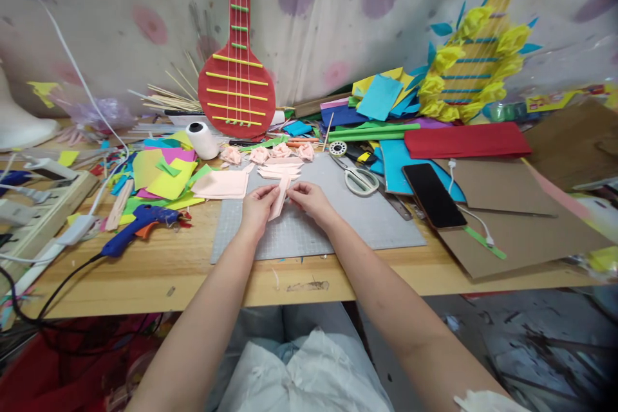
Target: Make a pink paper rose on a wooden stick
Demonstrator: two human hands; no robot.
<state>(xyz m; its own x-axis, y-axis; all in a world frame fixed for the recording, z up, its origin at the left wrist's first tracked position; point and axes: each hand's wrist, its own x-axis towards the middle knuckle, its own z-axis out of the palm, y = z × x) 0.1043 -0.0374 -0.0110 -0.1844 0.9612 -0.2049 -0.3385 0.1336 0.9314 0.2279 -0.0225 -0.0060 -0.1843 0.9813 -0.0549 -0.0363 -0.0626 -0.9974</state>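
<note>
Both hands meet over the grey cutting mat (367,225) around a folded strip of pale pink paper (280,198). My left hand (258,208) pinches its left side between thumb and fingers. At the strip's right edge, the fingers of my right hand (311,199) are closed on it too. Just beyond lie more pink strips (280,169), with a row of pink paper flowers (259,154) behind them. A flat stack of pink paper (221,185) rests to the left of my left hand. Scissors (360,180) with pale handles lie to the right.
A blue glue gun (140,225) and paper scraps (164,174) lie left, near a power strip (24,225). A phone (433,195) rests on cardboard at right. Behind stand a red paper lute (236,90) and a yellow one (470,71). A thread spool (201,140) stands near the red one.
</note>
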